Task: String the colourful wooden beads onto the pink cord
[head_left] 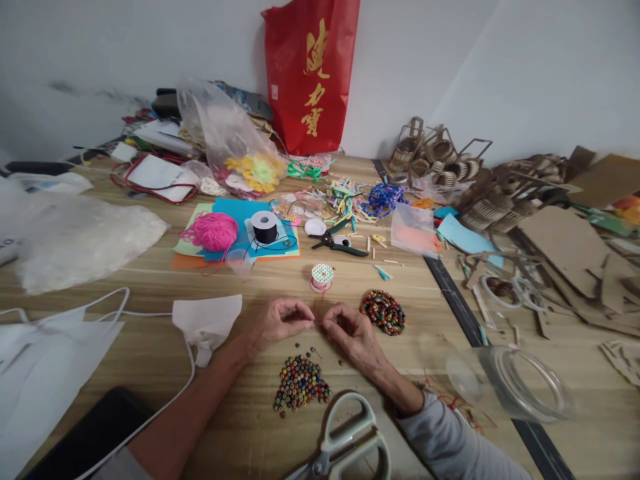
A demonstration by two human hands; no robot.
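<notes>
"How tight is your grip?"
"Your left hand (287,322) and right hand (353,332) are pinched nearly closed, seemingly on red thread (323,294); its spool (321,275) stands just beyond them, loose beads (301,383) nearer you."

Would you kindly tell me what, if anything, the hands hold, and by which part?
The left hand and right hand seem to pinch red thread near its spool; the exact part cannot be told.

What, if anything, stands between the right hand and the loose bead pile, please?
Nothing visible blocks the right hand from the loose bead pile; only a few stray beads lie on the table between them.
</notes>
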